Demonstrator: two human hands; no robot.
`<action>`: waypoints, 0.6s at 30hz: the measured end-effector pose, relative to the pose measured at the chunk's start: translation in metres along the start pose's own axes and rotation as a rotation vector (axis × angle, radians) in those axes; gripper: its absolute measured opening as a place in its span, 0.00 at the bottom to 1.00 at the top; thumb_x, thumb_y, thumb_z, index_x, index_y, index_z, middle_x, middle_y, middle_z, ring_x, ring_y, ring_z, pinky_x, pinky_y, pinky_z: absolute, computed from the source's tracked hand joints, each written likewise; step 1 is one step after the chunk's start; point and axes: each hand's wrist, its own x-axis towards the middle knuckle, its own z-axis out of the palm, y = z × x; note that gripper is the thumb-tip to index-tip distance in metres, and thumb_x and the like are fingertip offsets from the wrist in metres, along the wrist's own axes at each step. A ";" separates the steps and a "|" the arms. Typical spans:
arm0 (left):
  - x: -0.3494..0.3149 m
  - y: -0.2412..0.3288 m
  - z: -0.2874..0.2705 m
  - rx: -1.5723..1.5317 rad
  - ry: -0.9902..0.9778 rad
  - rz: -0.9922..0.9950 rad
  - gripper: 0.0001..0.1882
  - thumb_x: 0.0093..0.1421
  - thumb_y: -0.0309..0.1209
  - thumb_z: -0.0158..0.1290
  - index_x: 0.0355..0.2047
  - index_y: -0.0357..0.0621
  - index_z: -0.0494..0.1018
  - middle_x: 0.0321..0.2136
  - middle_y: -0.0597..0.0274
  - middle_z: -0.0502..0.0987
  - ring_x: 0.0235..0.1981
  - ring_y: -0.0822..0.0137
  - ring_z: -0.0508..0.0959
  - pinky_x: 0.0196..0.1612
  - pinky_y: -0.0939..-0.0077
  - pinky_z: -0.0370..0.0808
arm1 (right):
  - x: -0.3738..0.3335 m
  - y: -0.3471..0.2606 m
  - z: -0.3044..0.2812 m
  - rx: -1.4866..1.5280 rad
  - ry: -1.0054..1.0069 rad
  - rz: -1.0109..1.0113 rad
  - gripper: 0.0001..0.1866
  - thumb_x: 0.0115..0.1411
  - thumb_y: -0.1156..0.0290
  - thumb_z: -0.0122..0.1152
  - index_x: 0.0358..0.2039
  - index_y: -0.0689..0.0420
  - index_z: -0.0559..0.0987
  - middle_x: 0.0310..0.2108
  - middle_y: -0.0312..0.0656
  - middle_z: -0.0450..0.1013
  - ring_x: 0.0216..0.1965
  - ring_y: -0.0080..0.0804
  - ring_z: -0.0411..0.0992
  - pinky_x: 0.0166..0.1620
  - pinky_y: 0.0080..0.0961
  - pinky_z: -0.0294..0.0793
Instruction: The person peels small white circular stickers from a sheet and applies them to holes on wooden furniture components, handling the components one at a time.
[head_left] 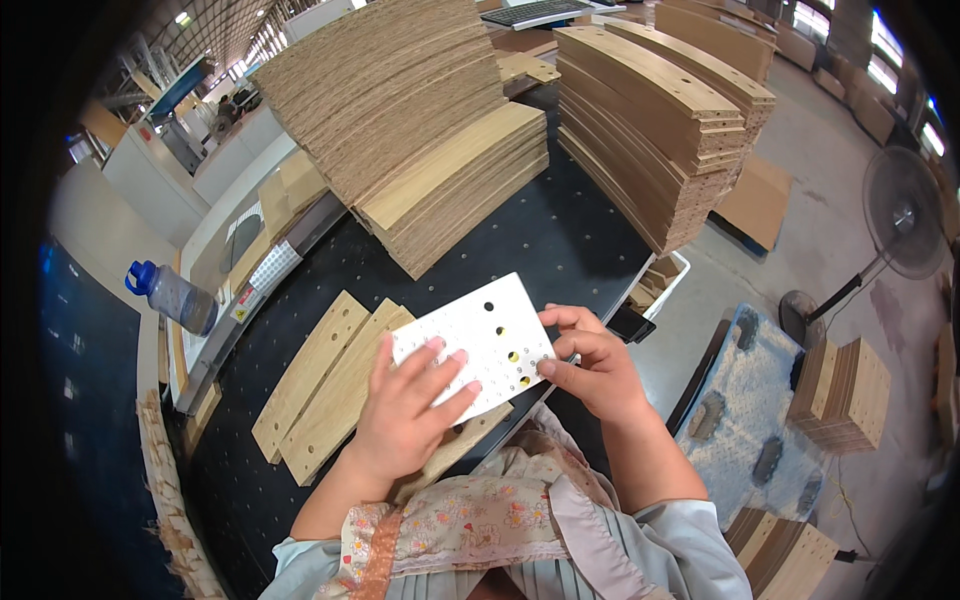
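Observation:
A white sheet [478, 345] with rows of small round marks, like a sticker sheet, lies tilted in front of me. Several round spots near its right side look dark or yellow. My left hand [410, 415] rests on the sheet's left part, palm down with fingers spread. At the right edge, my right hand [597, 372] has thumb and fingers pinched together on the sheet; whether a single sticker is between them cannot be made out. Left of the sheet lie curved wooden boards [310, 370] with drilled holes, one partly under my left hand and the sheet.
A tall stack of curved boards [390, 90] stands at the back of the black table [500, 235], another stack [650, 130] to its right. A blue-capped bottle [172, 297] is at left. On the right are a fan [900, 215], a worn pallet [745, 415] and more boards [840, 395].

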 end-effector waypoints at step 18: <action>-0.013 -0.010 0.020 -0.773 0.286 -0.483 0.39 0.50 0.30 0.57 0.61 0.37 0.53 0.59 0.50 0.58 0.59 0.56 0.61 0.61 0.64 0.55 | 0.005 -0.002 0.023 0.467 0.084 0.065 0.04 0.54 0.82 0.57 0.29 0.61 0.79 0.45 0.41 0.74 0.59 0.40 0.59 0.60 0.37 0.54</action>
